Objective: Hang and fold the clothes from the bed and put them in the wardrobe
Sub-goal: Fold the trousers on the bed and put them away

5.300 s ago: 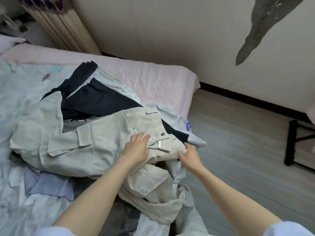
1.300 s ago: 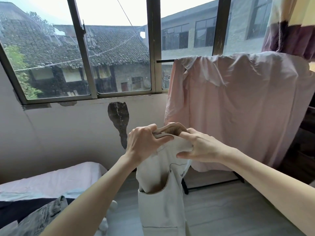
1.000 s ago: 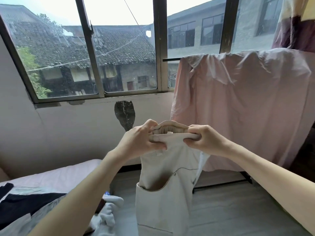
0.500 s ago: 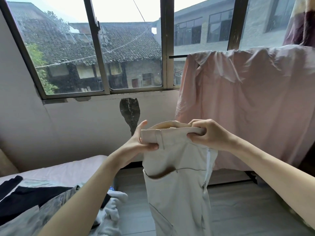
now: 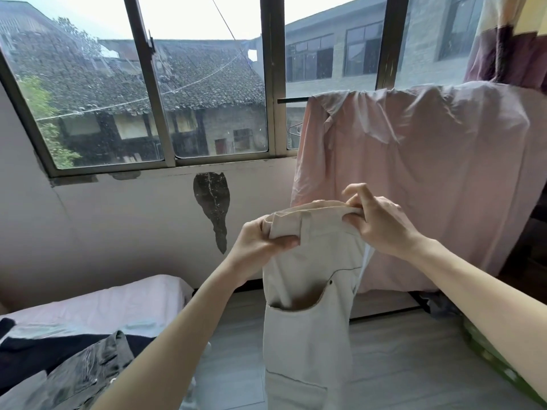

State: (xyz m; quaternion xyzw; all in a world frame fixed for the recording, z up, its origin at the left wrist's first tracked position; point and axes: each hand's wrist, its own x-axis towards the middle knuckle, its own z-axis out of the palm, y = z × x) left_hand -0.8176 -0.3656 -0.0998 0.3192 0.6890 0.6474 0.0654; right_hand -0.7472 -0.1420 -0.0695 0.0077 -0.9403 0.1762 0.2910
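While the left hand (image 5: pixel 260 241) pinches one end of the waistband, the right hand (image 5: pixel 376 220) holds the other end in its own grip, so the beige trousers (image 5: pixel 310 306) hang upright in the air between them, above the grey floor (image 5: pixel 399 359). Behind them a pink sheet (image 5: pixel 429 179) is draped over a rail by the window (image 5: pixel 154 93). At lower left, dark clothes (image 5: pixel 74 368) lie on the bed (image 5: pixel 97 306).
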